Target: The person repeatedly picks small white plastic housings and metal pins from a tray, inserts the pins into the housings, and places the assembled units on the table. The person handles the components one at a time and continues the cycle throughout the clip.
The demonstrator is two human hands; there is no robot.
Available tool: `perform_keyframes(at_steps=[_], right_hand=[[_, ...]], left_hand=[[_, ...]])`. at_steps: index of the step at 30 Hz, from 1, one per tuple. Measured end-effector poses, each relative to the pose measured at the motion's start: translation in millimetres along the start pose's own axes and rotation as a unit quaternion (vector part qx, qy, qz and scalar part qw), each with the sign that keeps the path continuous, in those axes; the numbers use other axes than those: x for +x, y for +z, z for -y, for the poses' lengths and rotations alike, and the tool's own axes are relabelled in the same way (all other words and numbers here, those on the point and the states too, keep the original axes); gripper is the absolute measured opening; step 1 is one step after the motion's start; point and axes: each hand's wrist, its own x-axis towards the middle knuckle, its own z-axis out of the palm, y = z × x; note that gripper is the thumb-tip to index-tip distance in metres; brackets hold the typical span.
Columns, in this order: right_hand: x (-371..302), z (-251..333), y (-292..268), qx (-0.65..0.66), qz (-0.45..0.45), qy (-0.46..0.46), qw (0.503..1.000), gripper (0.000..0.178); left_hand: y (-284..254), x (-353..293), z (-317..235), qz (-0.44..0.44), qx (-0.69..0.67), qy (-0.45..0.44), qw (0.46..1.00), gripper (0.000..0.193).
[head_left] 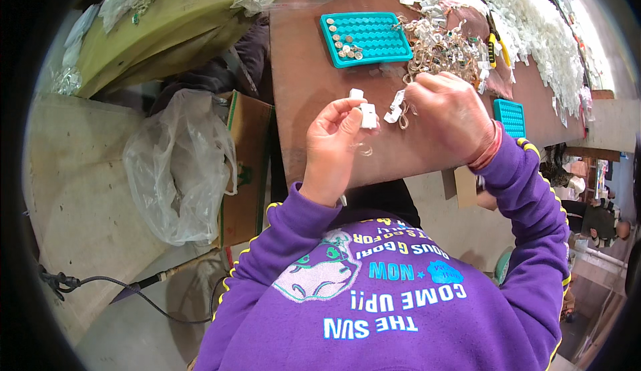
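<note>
While your left hand [334, 134] clamps a white tag [368, 116] between thumb and fingers above the near edge of the brown bench [300, 64], your right hand [451, 114] pinches looped tags [395, 108] just beside it. More tags [534, 44] heap along the far right edge; a clear plastic bag [177, 170] sits beyond the left edge. Toward the far left corner, a teal tray [380, 34] holds round pieces [347, 49] at its left end.

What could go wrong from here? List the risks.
The left hand pinches small white pieces at its fingertips; one might slip and drop.
Small round pieces sit loose in the teal tray; a knock could scatter them.
The jumbled pile lies against the tray, so items could get mixed.
</note>
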Motion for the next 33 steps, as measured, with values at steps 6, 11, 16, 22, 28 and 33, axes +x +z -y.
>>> perform_keyframes(at_steps=[6, 11, 16, 22, 28, 33], right_hand=[[0.1, -10.4, 26.8, 0.053, -0.071, -0.002, 0.996, 0.027], [-0.9, 12.3, 29.3, 0.162, -0.157, 0.064, 0.972, 0.023], [-16.4, 47.5, 43.5, 0.356, -0.173, 0.220, 0.892, 0.014], [-12.1, 66.2, 85.3, 0.523, -0.322, 0.283, 0.737, 0.008], [-8.9, 57.8, 74.6, 0.423, -0.329, 0.242, 0.809, 0.008], [-12.4, 40.5, 40.2, 0.299, -0.230, 0.180, 0.909, 0.014]], left_hand=[[0.5, 3.1, -1.6, 0.006, -0.126, -0.018, 0.992, 0.024], [-0.8, 3.5, -2.4, -0.008, -0.183, -0.015, 0.983, 0.023], [-1.6, 5.0, 0.2, 0.017, -0.206, -0.012, 0.978, 0.024], [-1.3, 2.9, -1.6, 0.014, -0.218, -0.030, 0.975, 0.024], [3.6, 2.4, -1.7, 0.000, -0.187, -0.034, 0.982, 0.024], [3.1, -0.7, -1.5, 0.031, -0.103, -0.045, 0.993, 0.025]])
